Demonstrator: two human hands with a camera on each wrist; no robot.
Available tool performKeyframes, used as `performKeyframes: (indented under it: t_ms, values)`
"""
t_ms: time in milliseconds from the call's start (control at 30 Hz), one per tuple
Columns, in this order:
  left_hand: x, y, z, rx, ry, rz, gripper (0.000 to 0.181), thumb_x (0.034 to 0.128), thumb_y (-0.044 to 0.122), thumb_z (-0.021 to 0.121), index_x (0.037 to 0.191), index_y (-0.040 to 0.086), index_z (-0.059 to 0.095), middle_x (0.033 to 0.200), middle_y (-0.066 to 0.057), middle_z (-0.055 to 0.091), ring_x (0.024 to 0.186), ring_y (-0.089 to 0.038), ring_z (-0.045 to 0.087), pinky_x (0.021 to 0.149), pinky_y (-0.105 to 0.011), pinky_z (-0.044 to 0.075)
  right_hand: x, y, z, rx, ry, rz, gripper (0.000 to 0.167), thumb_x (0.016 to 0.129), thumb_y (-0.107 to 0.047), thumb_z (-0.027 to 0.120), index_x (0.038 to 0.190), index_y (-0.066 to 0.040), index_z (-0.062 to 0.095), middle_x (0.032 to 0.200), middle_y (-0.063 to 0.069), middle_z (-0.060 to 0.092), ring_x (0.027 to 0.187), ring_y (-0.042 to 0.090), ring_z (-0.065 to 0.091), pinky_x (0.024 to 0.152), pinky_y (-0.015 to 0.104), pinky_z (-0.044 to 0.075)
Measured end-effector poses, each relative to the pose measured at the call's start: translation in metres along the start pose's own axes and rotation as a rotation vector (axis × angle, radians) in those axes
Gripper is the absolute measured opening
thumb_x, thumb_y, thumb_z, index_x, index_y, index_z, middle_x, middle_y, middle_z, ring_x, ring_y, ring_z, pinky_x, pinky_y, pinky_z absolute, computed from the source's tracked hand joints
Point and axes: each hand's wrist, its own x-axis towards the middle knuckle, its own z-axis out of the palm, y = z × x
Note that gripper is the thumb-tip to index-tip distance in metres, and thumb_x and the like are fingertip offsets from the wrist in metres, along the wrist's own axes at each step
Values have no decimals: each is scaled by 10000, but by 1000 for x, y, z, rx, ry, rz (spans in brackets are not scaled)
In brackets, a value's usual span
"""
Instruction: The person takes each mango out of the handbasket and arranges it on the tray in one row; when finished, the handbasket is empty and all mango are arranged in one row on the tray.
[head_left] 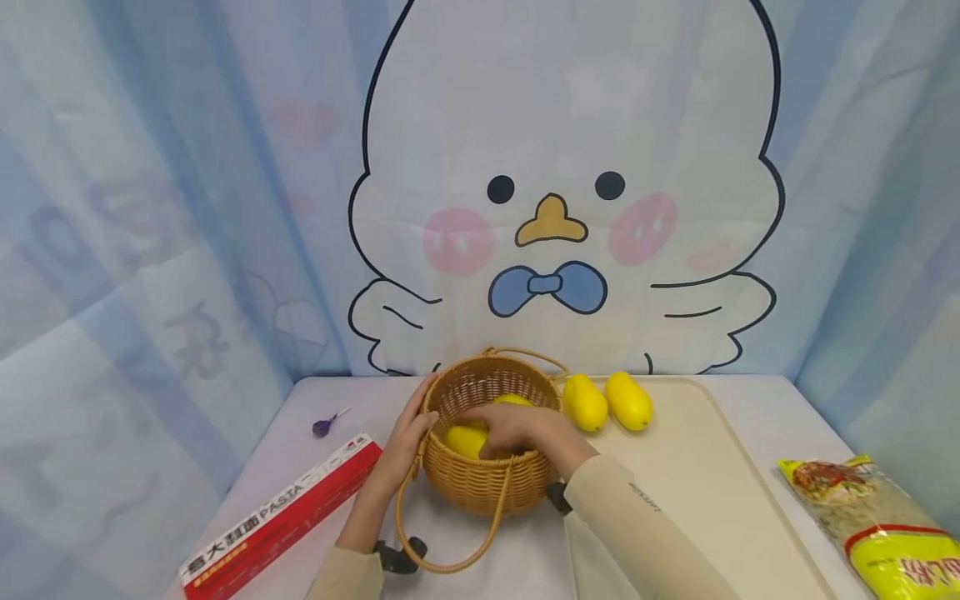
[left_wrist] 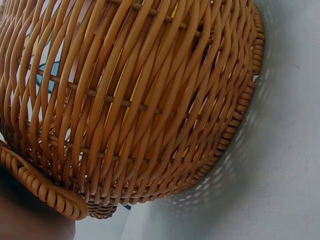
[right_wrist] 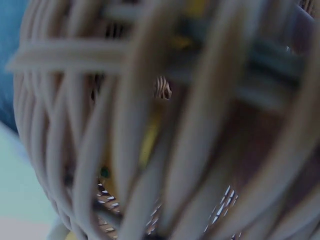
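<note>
A round woven wicker basket [head_left: 480,487] with a loop handle hanging at its front stands on the table. My left hand [head_left: 408,433] grips its left rim, the thumb lying over the edge. Inside the basket, my right hand [head_left: 510,425] holds a yellow oval fruit [head_left: 465,442] between thumb and fingers; the fingertips are partly hidden. Behind that hand a second yellow fruit [head_left: 514,400] shows in the basket. The left wrist view is filled by the basket's weave [left_wrist: 135,100], with yellow glimpsed through it. Blurred weave [right_wrist: 130,100] covers most of the right wrist view.
Two more yellow fruits [head_left: 607,402] lie on a beige tray [head_left: 697,483] right of the basket. To the left are a red and white pasta box [head_left: 285,517] and a purple lollipop [head_left: 322,427]. A yellow-and-clear food bag [head_left: 877,525] lies at the far right.
</note>
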Motion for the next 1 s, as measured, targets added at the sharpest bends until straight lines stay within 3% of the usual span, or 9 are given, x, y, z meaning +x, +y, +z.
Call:
performKeyframes:
  t_ms: [267, 667, 1000]
  values:
    - [0, 1, -1, 0, 5, -6, 559, 1020, 250, 395, 1513, 482, 268, 1634, 131, 228, 1534, -244, 211, 1227, -592, 186, 4, 1, -4, 34, 44, -57, 734, 805, -145, 742, 1472, -313, 485, 1470, -42, 533, 1175, 193, 536, 1056, 458, 449]
    - [-1, 1, -3, 1, 4, -9, 558, 1026, 239, 385, 1515, 480, 265, 1632, 145, 228, 1535, -227, 205, 1230, -584, 186, 7, 2, -5, 50, 131, -112, 743, 814, -178, 743, 1495, -261, 456, 1500, -9, 507, 1276, 227, 511, 1064, 449, 449]
    - [-2, -2, -3, -3, -16, 7, 554, 1018, 275, 405, 1510, 484, 263, 1632, 155, 220, 1540, -189, 182, 1245, -563, 153, 3, 2, -10, 80, 202, -138, 797, 795, -178, 751, 1515, -269, 420, 1485, 1, 515, 1109, 197, 533, 934, 386, 478]
